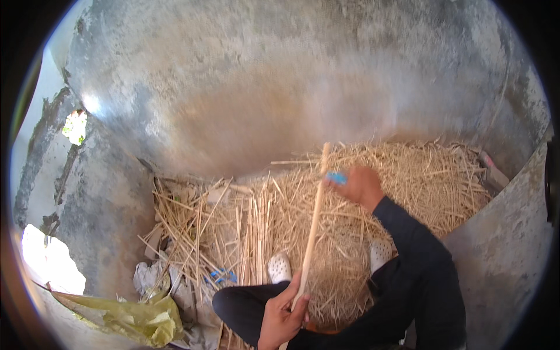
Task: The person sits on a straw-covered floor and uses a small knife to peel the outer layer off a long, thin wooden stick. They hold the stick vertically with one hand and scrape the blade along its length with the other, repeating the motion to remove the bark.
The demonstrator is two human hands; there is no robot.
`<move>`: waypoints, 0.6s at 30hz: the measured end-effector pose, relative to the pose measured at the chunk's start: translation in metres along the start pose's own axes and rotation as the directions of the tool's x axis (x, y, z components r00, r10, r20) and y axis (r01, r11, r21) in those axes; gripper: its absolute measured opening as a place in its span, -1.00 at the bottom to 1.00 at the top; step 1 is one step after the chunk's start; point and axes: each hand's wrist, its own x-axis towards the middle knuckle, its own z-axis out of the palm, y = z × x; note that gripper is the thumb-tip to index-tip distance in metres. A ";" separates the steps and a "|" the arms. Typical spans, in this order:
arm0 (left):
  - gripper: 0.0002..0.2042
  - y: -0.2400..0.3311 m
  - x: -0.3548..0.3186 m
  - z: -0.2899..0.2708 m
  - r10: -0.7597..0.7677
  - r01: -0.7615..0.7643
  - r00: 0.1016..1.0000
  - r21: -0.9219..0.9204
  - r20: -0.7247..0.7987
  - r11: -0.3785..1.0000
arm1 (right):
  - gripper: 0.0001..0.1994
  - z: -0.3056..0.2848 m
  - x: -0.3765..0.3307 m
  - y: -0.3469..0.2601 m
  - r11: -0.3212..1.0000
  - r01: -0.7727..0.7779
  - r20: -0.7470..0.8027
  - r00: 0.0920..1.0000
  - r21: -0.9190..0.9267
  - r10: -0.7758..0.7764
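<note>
A long, pale wooden stick slants up and away from my lap. My left hand is closed round its lower part, with the near end tucked below it. Higher up, my right hand is closed on a small bright blue object, which sits against the stick near its far end. Motion blurs this object, so its kind does not show. Under and around the stick lies a thick heap of straw-coloured shavings. Several thin split strips lie lengthwise to the left of the stick.
A grey concrete wall rises just beyond the heap. White perforated clogs on my feet rest among the shavings. At the lower left lie a yellow-green plastic sack, a crumpled whitish bag and a blue scrap. Light enters through wall holes.
</note>
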 end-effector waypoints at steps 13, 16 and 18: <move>-0.52 0.007 0.010 -0.008 0.034 -0.042 0.997 -0.118 -0.067 0.992 | -0.20 -0.007 -0.031 -0.041 0.966 0.252 0.003 0.968 0.061 -0.253; -0.50 0.004 0.013 -0.009 0.061 -0.065 0.997 -0.118 -0.037 0.991 | -0.24 -0.013 -0.046 -0.066 0.881 0.458 -0.103 0.888 0.119 -0.448; -0.48 -0.001 0.013 -0.009 0.046 -0.047 0.999 -0.159 -0.010 0.986 | -0.27 -0.018 -0.029 -0.044 0.901 0.430 -0.144 0.897 0.053 -0.419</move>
